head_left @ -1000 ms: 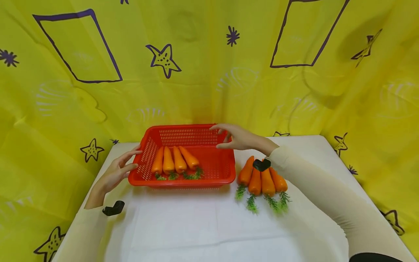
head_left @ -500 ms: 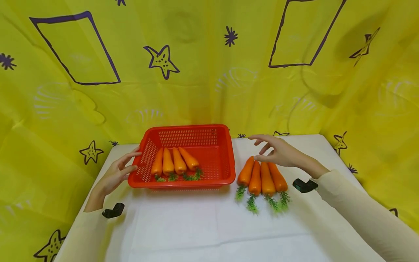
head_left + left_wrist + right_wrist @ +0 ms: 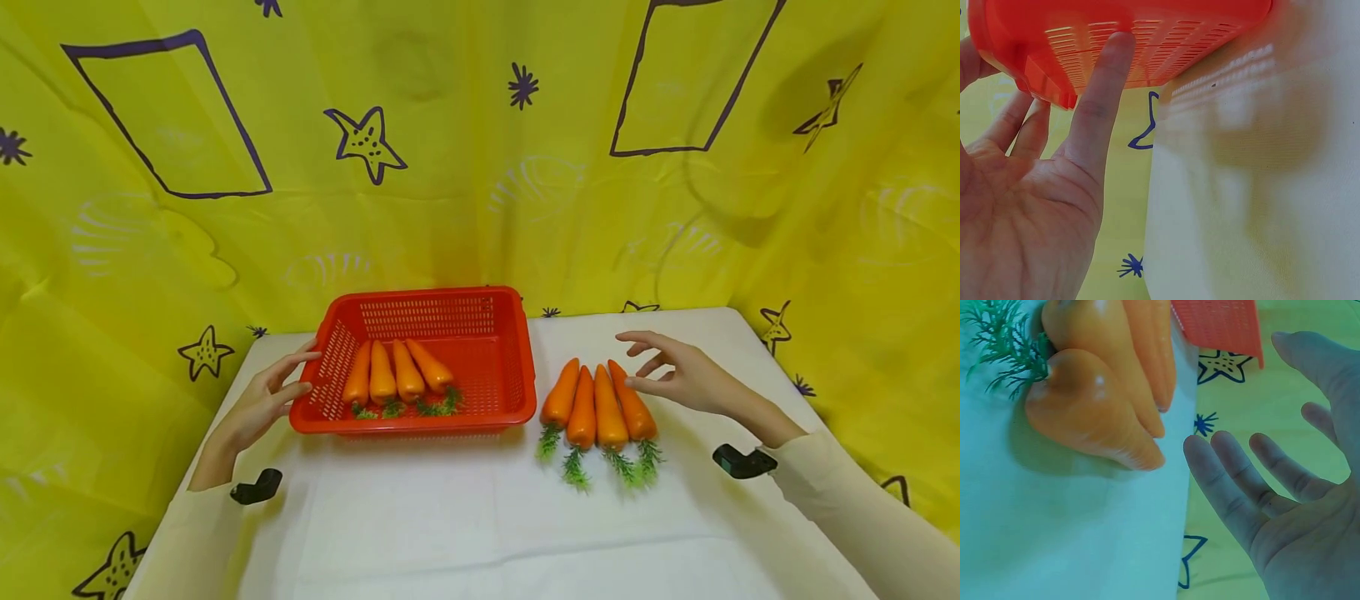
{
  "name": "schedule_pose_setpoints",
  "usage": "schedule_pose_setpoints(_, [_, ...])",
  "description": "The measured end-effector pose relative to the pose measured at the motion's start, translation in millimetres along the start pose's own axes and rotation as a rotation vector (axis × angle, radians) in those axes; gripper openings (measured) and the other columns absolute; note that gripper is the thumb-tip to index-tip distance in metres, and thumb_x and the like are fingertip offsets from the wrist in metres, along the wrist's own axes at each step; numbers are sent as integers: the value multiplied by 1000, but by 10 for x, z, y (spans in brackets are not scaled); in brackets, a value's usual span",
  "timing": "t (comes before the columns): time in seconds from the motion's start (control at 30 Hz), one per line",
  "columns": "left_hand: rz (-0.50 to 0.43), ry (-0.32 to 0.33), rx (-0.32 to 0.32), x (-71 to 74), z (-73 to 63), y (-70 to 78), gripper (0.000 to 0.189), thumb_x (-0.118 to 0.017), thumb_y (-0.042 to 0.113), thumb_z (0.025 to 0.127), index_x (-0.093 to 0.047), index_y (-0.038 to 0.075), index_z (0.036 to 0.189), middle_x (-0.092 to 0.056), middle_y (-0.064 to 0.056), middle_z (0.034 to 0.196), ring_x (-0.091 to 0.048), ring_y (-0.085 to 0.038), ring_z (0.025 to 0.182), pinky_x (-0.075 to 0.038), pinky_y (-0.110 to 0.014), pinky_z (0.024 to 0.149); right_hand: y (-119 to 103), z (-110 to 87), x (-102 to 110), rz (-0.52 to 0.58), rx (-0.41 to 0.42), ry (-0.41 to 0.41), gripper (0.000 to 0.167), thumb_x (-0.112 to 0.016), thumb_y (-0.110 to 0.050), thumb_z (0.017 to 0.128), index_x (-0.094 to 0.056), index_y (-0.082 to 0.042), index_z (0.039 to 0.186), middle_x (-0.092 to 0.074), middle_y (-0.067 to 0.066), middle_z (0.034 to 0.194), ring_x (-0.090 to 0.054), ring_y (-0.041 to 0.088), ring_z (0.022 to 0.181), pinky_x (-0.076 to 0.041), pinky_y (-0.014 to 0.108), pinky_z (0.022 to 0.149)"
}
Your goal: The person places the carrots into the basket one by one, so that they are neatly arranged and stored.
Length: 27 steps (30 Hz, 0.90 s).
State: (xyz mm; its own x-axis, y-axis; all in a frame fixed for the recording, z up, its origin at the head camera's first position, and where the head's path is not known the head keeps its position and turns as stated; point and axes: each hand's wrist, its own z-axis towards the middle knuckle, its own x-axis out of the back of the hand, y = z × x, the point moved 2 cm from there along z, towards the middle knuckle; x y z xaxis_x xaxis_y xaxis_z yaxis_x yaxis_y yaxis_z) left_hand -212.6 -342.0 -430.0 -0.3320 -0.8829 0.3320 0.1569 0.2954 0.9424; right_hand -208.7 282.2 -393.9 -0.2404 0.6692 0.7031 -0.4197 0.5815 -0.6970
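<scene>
A red plastic basket (image 3: 480, 423) with slotted walls sits on the white-covered table, several carrots (image 3: 382, 379) lying inside at its left. My left hand (image 3: 258, 408) is at the basket's left side, fingers fairly straight. In the left wrist view, one finger (image 3: 1099, 103) of it lies against the slotted wall under the rim. Right of the basket lies a row of several carrots (image 3: 600, 408), green tops toward me. Over the right end of this row hovers my right hand (image 3: 686, 375), nothing in it. The right wrist view shows its fingers spread beside the carrot tips (image 3: 1147, 456).
Yellow curtain (image 3: 450, 225) with purple drawings rises behind the table and on both sides. The white cloth (image 3: 420, 517) spreads in front of the basket. A black wrist camera (image 3: 742, 461) sits on each sleeve.
My right hand has moved from over the basket's right end, rightward across the loose carrots to their far end. The left hand stays at the basket. The carrots have not moved.
</scene>
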Motion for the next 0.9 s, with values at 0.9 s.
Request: schedule_pose_setpoints(0.9, [-29, -5, -13, -2, 7, -22, 48, -50, 10, 108, -38, 2, 154, -10, 0, 173, -40, -11, 140, -54, -32, 92, 417, -38, -275, 186, -278, -253, 73, -75, -21, 95, -37, -2, 155, -51, 33, 132, -63, 26, 89, -52, 36, 71])
